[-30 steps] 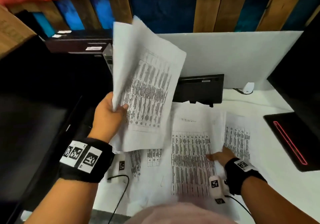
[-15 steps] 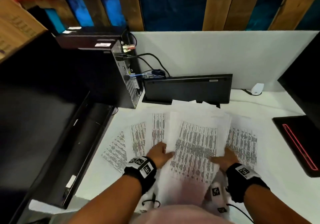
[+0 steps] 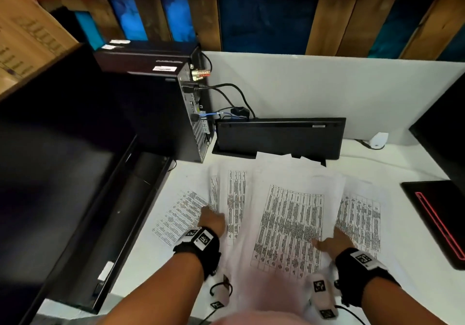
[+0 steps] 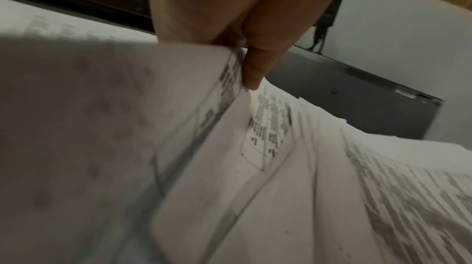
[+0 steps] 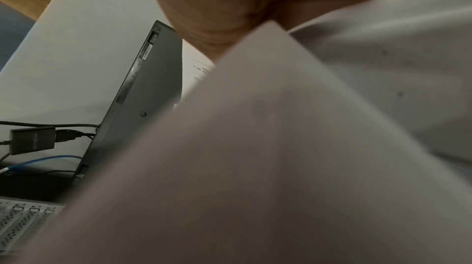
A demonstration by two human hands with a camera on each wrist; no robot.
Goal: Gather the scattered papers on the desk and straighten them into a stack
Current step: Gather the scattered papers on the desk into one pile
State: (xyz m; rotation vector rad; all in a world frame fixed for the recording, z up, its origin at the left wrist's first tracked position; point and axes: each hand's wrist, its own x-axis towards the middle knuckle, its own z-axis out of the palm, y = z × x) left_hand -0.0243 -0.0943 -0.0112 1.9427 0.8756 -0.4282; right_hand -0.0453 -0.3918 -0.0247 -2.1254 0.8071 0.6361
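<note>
Both hands on the printed sheets, centre-bottom of the head view.
Our left hand [image 3: 212, 220] pinches sheet edges [image 4: 230, 78]; our right hand [image 3: 333, 241] grasps the middle pile [image 3: 289, 224]. Loose sheets [image 3: 176, 216] flank it on the white desk [image 3: 377, 163].

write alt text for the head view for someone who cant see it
Two hands gather printed papers on a white desk: the left hand pinches sheets at the pile's left edge, the right hand holds its right side. A black keyboard leans against the partition behind.
</note>
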